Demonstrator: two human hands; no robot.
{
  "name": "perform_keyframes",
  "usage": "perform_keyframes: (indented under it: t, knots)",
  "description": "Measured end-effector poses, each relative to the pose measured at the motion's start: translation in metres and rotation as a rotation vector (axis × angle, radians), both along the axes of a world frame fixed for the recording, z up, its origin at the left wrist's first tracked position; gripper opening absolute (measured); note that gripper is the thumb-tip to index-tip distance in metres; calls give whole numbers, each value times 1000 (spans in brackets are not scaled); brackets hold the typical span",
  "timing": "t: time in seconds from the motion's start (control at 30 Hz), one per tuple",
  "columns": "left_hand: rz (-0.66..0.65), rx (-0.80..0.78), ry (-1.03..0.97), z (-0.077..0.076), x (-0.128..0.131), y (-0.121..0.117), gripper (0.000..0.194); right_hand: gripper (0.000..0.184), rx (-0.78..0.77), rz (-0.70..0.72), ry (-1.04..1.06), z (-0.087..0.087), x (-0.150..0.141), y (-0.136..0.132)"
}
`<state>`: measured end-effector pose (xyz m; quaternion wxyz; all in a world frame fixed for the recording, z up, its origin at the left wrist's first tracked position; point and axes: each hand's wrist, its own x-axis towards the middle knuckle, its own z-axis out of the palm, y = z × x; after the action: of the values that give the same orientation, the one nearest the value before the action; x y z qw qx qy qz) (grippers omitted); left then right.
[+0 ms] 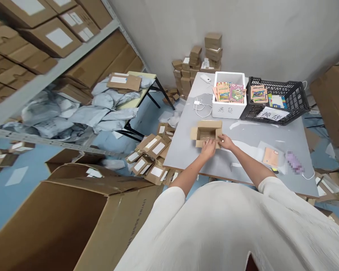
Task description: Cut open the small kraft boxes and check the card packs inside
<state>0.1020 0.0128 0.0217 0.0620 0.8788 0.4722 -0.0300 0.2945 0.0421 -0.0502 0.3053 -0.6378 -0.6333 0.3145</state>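
Both hands work at the small open cardboard box (209,124), the left hand (208,148) with its fingers bunched over the near edge, the right hand (226,142) with its fingertips drawn in at the near right corner; whether either truly pinches the cardboard I cannot tell. Leftmost, the large open carton (132,210) stands beside the table, and small taped boxes (157,147) lie heaped on the floor just past the table's left edge. Next comes the grey table (183,150), where the small box sits upright, flaps folded outward, its inside showing. Its thin flaps could crease or tear if the fingers press unevenly, and a hard push from one side could skew its walls out of square. Behind it, the white foam box (225,112) holds upright booklets (223,92), some leaning over the rim; a bump there might tip them out. Beside that, the black plastic crate (296,109) carries a paper sign. To the right of the small box, loose white paper (247,148) might snag on a forearm sweeping across, dragging the orange booklet (270,157) resting on clear wrap near the right arm.
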Motion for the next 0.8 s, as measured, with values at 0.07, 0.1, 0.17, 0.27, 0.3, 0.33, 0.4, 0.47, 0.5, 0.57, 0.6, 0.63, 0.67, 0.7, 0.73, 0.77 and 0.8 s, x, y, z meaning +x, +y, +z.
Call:
perform_keyframes:
  t: [0.07, 0.1, 0.17, 0.27, 0.3, 0.33, 0.4, 0.47, 0.5, 0.57, 0.6, 0.63, 0.67, 0.7, 0.73, 0.77, 0.8]
  knots:
    - [10, -13, -2, -1, -3, 0, 55, 50, 26, -33, -24, -5, 3, 0]
    - [7, -10, -9, -1, -3, 0, 54, 50, 28, -55, -30, -8, 8, -2]
    - [-12, 3, -30, 0, 3, 1, 51, 49, 4, -93, -31, -11, 23, -10]
    - [-62, 11, -61, 1, 26, 1, 51, 47, -37, -140, -22, -16, 57, -29]
    - [-83, 13, -70, 1, 36, 1, 51, 46, -40, -156, -21, -17, 70, -36]
    - [-108, 15, -77, 0, 47, 0, 51, 45, -40, -174, -20, -20, 83, -44]
    - [-163, 12, -83, -4, 71, -3, 51, 43, -44, -212, -18, -26, 111, -62]
    - [-209, 1, -77, -10, 98, -8, 51, 41, -48, -245, -17, -34, 140, -83]
    - [-227, -5, -70, -14, 112, -12, 52, 40, -43, -262, -18, -38, 154, -94]
    - [-258, -20, -53, -22, 142, -21, 52, 39, -18, -298, -20, -47, 182, -116]
    - [-274, -28, -45, -27, 158, -26, 52, 39, -4, -318, -21, -52, 196, -128]
    - [-291, -37, -37, -31, 174, -32, 51, 39, 7, -338, -25, -56, 211, -139]
    - [-309, -46, -30, -36, 190, -38, 51, 39, 10, -359, -32, -61, 226, -150]
    - [-327, -55, -22, -40, 206, -44, 51, 39, 6, -380, -43, -65, 241, -160]
    - [-344, -65, -14, -45, 223, -50, 51, 39, -6, -402, -54, -69, 256, -171]
    - [-359, -75, -5, -49, 239, -56, 50, 39, -22, -426, -63, -74, 271, -181]
    - [-371, -87, 5, -54, 254, -62, 50, 39, -39, -447, -67, -79, 285, -190]
